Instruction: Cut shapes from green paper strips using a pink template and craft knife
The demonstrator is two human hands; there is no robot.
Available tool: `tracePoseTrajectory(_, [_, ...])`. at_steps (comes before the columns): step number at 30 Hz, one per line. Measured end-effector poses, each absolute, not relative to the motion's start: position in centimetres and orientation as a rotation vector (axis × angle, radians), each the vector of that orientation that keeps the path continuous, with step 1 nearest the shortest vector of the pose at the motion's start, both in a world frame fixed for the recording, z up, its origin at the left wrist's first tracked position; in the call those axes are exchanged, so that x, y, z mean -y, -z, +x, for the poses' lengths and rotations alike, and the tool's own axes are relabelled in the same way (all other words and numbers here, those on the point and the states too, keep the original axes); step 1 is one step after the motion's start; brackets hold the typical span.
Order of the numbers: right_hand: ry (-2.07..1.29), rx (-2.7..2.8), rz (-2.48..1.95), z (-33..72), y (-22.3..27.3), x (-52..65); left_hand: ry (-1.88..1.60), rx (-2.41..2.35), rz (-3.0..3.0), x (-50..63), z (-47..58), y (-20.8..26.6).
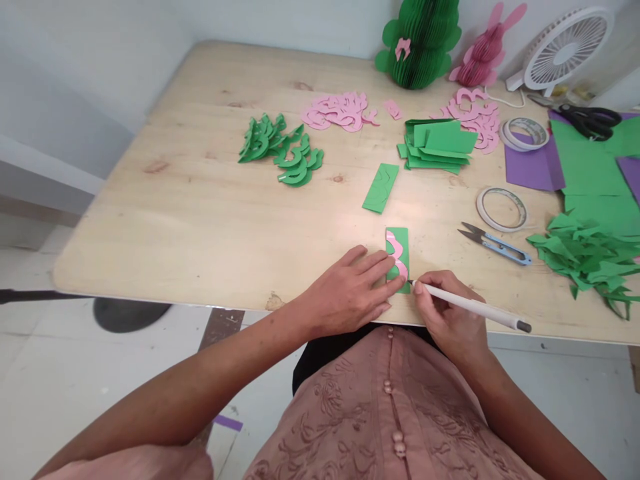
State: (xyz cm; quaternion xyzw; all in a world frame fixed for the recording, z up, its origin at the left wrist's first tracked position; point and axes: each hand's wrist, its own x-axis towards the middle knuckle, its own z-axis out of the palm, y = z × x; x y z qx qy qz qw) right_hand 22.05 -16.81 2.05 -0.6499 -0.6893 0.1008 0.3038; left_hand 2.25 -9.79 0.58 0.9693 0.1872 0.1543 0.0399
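Near the table's front edge lies a green paper strip (403,243), with a pink wavy paper cutout (395,245) on top of it. My left hand (353,287) rests flat with its fingers spread, fingertips pressing on the cutout and strip. Pinched in my right hand (450,313) is a white pen (470,305); its dark tip touches the strip at the cutout's right edge. Just beyond lies another green paper piece (381,189) with curved lines drawn on it.
Green cutouts (300,160) and pink cutouts (337,111) lie farther back. A stack of green paper (440,143), tape rolls (503,209), blue thread snips (495,245), green scraps (585,253) and black scissors (590,122) are to the right. Paper figures (420,47) and a white fan (567,50) stand behind.
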Motion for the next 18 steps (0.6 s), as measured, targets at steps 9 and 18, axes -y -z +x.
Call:
tracePoseTrajectory(9, [-0.210, 1.814, -1.674, 22.08, -1.57, 16.78, -0.463, -0.557, 2.971, 9.68, 2.21, -0.60])
tracePoseTrajectory(18, [-0.172, 1.837, -1.645, 22.01, -1.65, 16.73, -0.465, -0.558, 2.973, 9.70, 2.27, -0.60])
